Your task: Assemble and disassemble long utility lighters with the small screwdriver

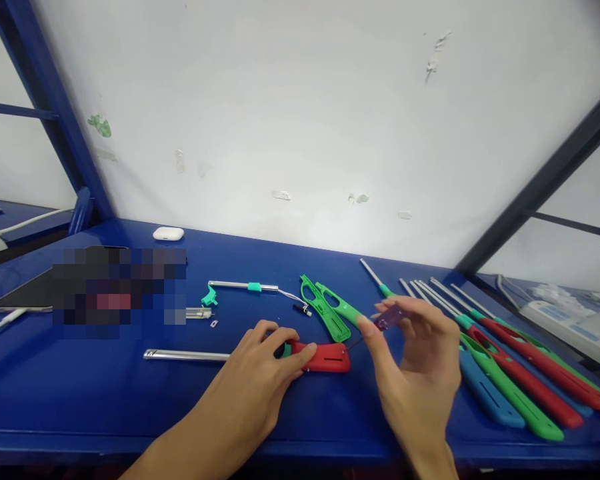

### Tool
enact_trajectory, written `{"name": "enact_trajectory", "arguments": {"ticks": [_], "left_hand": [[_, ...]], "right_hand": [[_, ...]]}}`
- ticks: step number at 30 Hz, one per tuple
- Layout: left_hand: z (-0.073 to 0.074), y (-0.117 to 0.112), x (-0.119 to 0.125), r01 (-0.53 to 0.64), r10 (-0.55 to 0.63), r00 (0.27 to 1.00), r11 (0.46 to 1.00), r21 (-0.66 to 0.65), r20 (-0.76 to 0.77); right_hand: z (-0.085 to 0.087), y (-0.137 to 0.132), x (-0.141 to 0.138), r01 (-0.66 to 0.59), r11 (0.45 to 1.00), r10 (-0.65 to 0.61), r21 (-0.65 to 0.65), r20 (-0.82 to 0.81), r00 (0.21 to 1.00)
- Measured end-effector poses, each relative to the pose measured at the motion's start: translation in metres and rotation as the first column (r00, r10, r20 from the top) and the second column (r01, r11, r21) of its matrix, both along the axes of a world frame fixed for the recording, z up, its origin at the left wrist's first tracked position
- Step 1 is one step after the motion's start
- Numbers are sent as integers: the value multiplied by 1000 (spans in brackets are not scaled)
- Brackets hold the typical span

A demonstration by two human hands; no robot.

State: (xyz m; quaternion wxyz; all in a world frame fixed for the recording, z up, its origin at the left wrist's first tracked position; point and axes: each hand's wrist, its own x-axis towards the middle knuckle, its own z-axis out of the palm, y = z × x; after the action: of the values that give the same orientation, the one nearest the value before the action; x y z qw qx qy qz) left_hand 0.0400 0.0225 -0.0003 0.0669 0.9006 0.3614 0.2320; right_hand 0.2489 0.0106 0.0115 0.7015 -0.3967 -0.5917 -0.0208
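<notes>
My left hand (260,367) holds down a red-handled long-nosed lighter (333,358) lying flat on the blue table (260,437). Its metal tube (185,356) points left, and part of its body is hidden under my fingers. In my right hand (415,360) is a small screwdriver (391,319) with a see-through purple handle, pinched between fingers and thumb. The thin dark shaft slants down to the right end of the red handle; whether the tip touches is unclear. Just behind lie two green lighter shell halves (325,313), one showing its inside.
Several assembled lighters (520,373) lie side by side at the right. Behind my left hand are a loose metal tube (235,285) with wires, a teal trigger piece (209,295) and a clear part (200,313). A phone (25,290), a white earbud case (169,234) and a power strip (570,327) are farther out.
</notes>
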Motion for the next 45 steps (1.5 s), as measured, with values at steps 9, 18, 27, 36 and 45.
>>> {"name": "enact_trajectory", "arguments": {"ticks": [9,18,27,36,45], "left_hand": [[-1,0,0,-3,3,1000,1000,1,18],[1,-1,2,-4,4,1000,1000,-11,22],[2,-1,1,-2,3,1000,1000,-27,25],[-1,-1,0,-13,13,1000,1000,7,5],[0,0,1,-13,13,1000,1000,12,4]], "right_hand": [[0,0,0,-36,997,39,-73,43,998],[-4,-2,1,-54,983,69,-178,78,995],[-1,-2,0,-72,983,77,-171,24,997],[0,-2,-1,-112,982,113,-151,-3,994],[0,0,0,-81,992,80,-100,-10,997]]}}
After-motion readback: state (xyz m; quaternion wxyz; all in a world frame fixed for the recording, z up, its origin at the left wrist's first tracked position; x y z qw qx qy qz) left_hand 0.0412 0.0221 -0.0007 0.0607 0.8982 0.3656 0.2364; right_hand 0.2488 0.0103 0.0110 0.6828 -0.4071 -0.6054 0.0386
